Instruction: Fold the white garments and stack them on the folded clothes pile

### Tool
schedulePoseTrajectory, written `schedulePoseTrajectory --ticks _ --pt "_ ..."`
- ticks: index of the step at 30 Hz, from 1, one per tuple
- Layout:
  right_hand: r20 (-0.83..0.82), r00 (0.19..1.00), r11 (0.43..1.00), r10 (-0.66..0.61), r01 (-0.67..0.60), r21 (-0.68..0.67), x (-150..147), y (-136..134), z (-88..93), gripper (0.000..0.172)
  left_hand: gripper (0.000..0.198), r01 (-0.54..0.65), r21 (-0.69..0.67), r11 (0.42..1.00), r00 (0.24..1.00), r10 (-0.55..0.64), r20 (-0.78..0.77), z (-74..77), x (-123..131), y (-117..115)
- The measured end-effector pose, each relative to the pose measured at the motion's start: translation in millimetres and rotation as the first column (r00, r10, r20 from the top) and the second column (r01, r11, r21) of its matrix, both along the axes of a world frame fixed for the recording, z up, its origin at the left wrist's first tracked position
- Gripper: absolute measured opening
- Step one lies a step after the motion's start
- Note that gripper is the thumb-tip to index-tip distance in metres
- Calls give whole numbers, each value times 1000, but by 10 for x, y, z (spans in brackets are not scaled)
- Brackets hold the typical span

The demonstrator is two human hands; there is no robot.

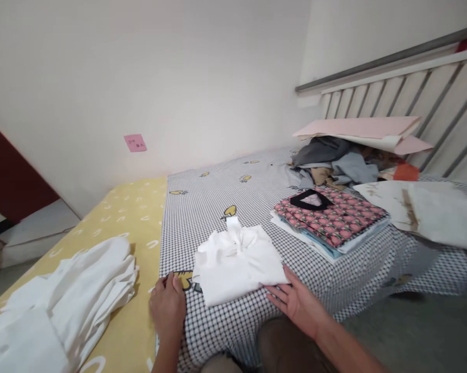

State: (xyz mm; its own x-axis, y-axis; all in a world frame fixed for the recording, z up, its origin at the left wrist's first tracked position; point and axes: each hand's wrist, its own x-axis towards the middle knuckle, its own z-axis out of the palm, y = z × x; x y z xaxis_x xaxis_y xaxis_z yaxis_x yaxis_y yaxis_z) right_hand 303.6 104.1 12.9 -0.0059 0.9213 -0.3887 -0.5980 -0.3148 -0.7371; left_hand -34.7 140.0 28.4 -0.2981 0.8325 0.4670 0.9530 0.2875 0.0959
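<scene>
A white folded garment (239, 267) with a collar and a small white tag at its far side lies on the checked sheet in front of me. To the left of it, my left hand (168, 305) rests on the sheet near the yellow border, apart from the garment, its fingers curled in with nothing visible in them. My right hand (295, 303) has its fingers spread, palm turned partly up, with fingertips touching the garment's near right corner. On the yellow cloth to the left lies a loose white garment (73, 300), crumpled.
A folded stack topped by a pink patterned garment (334, 220) sits to the right. Behind it are a heap of dark and grey clothes (334, 158), pink card sheets (365, 127) and a stained white sheet (443, 212). A radiator (408, 98) lines the right wall.
</scene>
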Motion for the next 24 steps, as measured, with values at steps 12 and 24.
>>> schedulePoseTrajectory --ticks 12,24 --pt "860 103 867 -499 51 496 338 292 361 61 48 5 21 1000 1000 -4 -23 -10 27 22" --pt "940 -276 726 -202 -686 -45 -855 716 261 58 48 -11 -25 1000 991 14 136 70 124 -16"
